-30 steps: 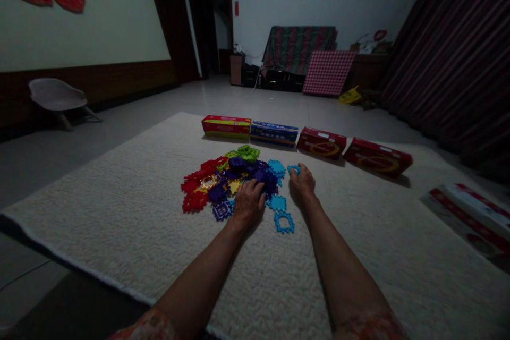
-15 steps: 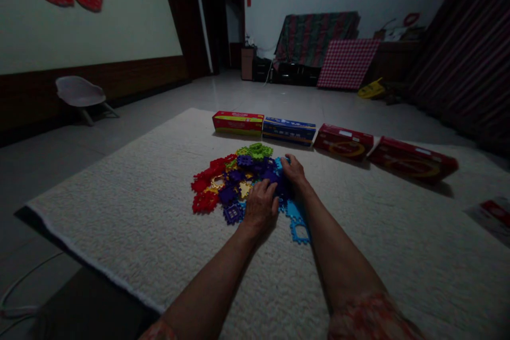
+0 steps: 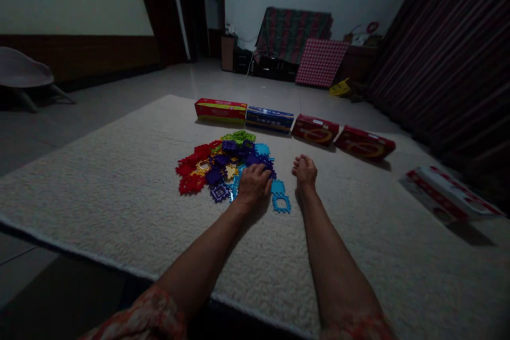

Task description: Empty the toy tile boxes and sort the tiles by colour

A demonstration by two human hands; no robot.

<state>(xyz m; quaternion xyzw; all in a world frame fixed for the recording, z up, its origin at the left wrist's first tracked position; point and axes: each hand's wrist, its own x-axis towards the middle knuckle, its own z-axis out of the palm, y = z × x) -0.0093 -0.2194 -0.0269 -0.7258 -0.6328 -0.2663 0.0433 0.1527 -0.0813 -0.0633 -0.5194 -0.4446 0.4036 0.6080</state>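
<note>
A pile of notched plastic building tiles lies on the mat: red tiles [image 3: 193,183] at its left, green tiles [image 3: 239,137] at the back, purple tiles [image 3: 215,175] and a few yellow tiles [image 3: 231,171] in the middle. My left hand [image 3: 253,183] lies on the pile's right side, fingers spread and bent over purple and light blue tiles; what is under the palm is hidden. Right of it, two light blue tiles [image 3: 281,203] lie flat on the mat. My right hand [image 3: 306,172] is apart from the pile, fingers curled in, with no tile visible in them.
Behind the pile stand a red-and-green box [image 3: 221,111], a blue box [image 3: 270,119] and two dark red boxes [image 3: 315,130] in a row. A white-and-red box [image 3: 450,194] is at the right. The pale mat [image 3: 119,207] ends at a dark-edged front border.
My right hand has left the pile's right side and moved right over the mat. My left hand stays on the pile. The view has turned right, bringing the white-and-red box further in.
</note>
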